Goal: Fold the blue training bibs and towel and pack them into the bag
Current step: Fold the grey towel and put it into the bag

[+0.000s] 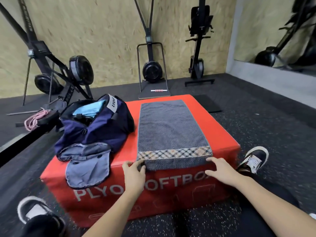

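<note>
A grey-blue towel [168, 127] with a plaid band lies flat and lengthwise on the red soft plyo box [220, 134]. Its near end hangs over the front edge. My left hand [134, 173] pinches the towel's near left corner. At the near right corner my right hand [220, 168] grips the hem. A navy bag [95, 134] stands open on the box's left side, its flap hanging toward me. Light blue bibs [89, 109] show inside the bag's opening.
Black rubber flooring surrounds the box. Rowing machines [56, 72] and a ski trainer [152, 69] stand along the wooden wall. A pink rope [35, 119] lies on the floor at left. My shoes [253, 159] rest on either side of the box.
</note>
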{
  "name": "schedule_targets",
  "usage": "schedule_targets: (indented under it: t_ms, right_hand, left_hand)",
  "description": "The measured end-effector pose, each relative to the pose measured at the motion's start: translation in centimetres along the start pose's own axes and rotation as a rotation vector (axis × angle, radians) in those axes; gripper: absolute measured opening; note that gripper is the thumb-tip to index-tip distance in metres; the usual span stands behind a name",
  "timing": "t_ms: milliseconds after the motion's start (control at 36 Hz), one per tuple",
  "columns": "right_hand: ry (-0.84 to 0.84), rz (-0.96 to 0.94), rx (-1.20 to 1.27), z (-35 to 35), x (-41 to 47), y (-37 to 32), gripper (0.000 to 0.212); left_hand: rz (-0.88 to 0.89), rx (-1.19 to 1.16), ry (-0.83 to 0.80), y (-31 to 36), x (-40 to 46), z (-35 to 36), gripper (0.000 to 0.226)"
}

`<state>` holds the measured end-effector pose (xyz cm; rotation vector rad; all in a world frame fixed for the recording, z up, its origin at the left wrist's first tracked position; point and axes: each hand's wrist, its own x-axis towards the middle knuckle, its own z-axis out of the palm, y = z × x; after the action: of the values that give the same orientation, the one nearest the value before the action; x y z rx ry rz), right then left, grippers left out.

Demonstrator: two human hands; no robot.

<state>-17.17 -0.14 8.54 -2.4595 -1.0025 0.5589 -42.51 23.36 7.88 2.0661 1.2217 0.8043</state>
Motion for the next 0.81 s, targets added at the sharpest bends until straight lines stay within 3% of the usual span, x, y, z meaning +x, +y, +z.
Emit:
schedule_targets:
  t_ms: [111, 333, 444, 611, 722, 806]
  right_hand:
    - [0.050, -0.008, 0.071, 0.2, 0.6, -0.6, 0.058]
    - [0.211, 0.018, 0.248, -0.2, 1.7, -0.7, 0.032]
    - [0.230, -0.015, 0.290, -0.6, 1.8, -0.9, 0.024]
    - [0.204, -0.020, 0.363, -1.4, 1.7, -1.3, 0.021]
    - [0.109, -0.106, 0.245, -2.3, 1.9, -1.9, 0.032]
    - [0.159, -0.167, 0.169, -3.0, 2.1, -2.1, 0.034]
  left_hand:
    - [-0.052, -0.066, -0.037, -1.1, 0.5, 0.1, 0.025]
    - [-0.222, -0.345, 0.003, 0.3, 1.3, -0.7, 0.011]
    - [-0.248, -0.396, -0.023, 0.5, 1.7, -0.6, 0.017]
    - [-0.128, -0.341, -0.070, 1.0, 2.4, -1.4, 0.013]
    - [0.073, -0.309, -0.215, 0.9, 3.8, -2.2, 0.040]
    - [0.212, -0.158, -0.216, 1.3, 4.8, -2.9, 0.050]
